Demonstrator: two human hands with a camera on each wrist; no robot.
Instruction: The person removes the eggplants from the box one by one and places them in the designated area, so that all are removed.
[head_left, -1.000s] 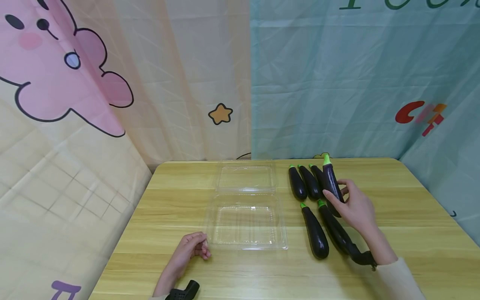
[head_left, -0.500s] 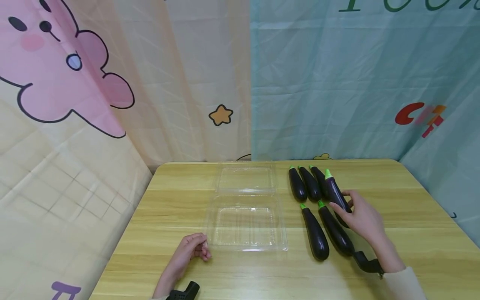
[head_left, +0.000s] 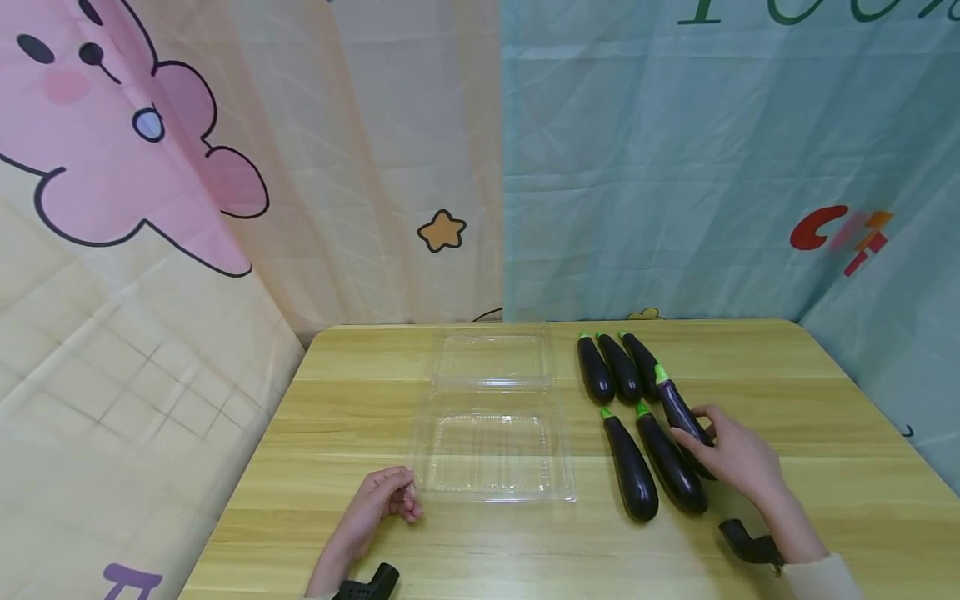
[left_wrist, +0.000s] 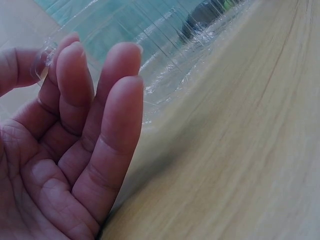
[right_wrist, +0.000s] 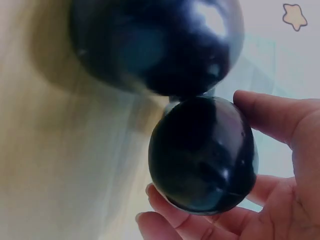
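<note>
My right hand (head_left: 738, 454) grips a dark eggplant (head_left: 679, 413) with a green stem end, thumb on one side and fingers on the other. In the right wrist view the rounded end of the held eggplant (right_wrist: 200, 160) faces the camera, beside another eggplant (right_wrist: 155, 40). Left of it on the table lie two eggplants, one (head_left: 671, 467) nearest the hand and one (head_left: 630, 471) farther left. My left hand (head_left: 378, 500) is at the near-left corner of an open clear plastic clamshell container (head_left: 495, 492), its thumb and index finger pinching the rim (left_wrist: 40, 67).
Three more eggplants (head_left: 620, 367) lie side by side at the back right of the wooden table (head_left: 360, 400). The container's lid (head_left: 491, 354) lies folded back towards the rear edge. Printed curtains (head_left: 360, 167) hang behind the table.
My right hand has drawn the held eggplant nearer and to the right, down beside the front pair. The left hand and the container have stayed in place.
</note>
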